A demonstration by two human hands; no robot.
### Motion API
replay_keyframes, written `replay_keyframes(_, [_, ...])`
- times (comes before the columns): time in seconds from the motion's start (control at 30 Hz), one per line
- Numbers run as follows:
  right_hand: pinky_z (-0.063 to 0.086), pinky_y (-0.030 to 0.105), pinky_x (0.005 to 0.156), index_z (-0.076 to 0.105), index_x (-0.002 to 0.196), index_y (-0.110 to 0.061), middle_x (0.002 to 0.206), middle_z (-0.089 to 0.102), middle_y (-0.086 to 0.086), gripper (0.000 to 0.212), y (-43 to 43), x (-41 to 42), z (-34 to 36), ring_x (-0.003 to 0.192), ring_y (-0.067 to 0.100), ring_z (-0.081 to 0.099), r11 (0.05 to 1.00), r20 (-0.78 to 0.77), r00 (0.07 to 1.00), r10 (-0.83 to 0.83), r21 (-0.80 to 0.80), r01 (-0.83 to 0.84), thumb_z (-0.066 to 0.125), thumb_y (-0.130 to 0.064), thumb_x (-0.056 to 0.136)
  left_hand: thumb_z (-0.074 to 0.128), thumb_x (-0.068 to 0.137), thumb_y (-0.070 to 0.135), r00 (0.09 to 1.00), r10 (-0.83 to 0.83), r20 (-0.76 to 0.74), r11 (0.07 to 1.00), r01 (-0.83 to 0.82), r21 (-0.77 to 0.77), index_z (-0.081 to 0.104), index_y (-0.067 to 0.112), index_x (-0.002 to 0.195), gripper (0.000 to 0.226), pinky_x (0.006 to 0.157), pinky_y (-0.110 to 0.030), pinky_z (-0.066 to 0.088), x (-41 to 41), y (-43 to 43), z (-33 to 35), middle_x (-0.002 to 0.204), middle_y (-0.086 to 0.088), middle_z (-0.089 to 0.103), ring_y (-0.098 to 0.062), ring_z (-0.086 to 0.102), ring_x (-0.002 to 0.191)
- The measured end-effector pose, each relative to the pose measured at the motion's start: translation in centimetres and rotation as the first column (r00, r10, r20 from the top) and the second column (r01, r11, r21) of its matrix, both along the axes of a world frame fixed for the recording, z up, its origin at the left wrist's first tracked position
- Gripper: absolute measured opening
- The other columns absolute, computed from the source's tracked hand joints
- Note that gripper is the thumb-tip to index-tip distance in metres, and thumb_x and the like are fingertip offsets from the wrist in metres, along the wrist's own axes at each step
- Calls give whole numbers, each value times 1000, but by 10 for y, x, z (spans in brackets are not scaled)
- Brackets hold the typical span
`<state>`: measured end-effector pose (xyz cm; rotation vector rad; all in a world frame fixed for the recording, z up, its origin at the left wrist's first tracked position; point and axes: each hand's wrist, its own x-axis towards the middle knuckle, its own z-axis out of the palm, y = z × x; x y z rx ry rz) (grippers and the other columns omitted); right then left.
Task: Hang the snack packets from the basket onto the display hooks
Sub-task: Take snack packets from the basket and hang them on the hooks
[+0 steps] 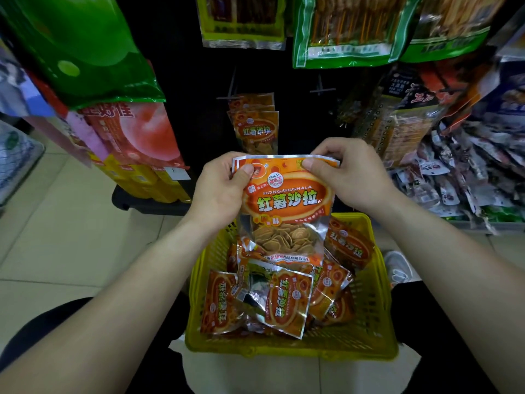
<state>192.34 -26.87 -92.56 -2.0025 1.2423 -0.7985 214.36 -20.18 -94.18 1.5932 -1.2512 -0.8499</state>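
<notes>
Packet: orange foil snack packet point(287, 206), upright, top edge level w/ hook point(231, 93).
Grip: left hand point(220, 191) & right hand point(350, 177) both pinching top corners, prob. to square hang-hole.
Basket: yellow plastic mesh basket point(369, 308), more pkts inside.

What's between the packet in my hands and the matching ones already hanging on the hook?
Nothing: in the head view only dark display backing separates the held packet from the hung packets.

I'm in a shop: packaged snacks hang on display hooks point(319, 88) from nine to three o'clock, above a tiled floor point(56, 223).
</notes>
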Motion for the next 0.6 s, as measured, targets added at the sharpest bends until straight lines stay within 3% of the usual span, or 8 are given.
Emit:
replay_keyframes(0.33, [38, 8, 49, 67, 80, -21, 68, 64, -13, 22, -3, 2, -1, 63, -9, 60, 999, -34, 999, -40, -17, 40, 71, -42, 88, 44, 106, 21, 999, -37, -21, 999, 37, 14, 64, 31, 108, 22, 76, -31, 59, -2, -1, 2, 97, 5, 75, -10, 72, 92])
replay_keyframes(0.6, [39, 10, 51, 66, 80, -24, 71, 67, -11, 22, -4, 1, -2, 64, -4, 63, 1000, -48, 999, -7, -5, 7, 68, -43, 90, 42, 107, 22, 999, -31, -26, 999, 31, 30, 63, 25, 115, 22, 73, -31, 58, -1, -2, 0, 100, 4, 74, -11, 72, 94])
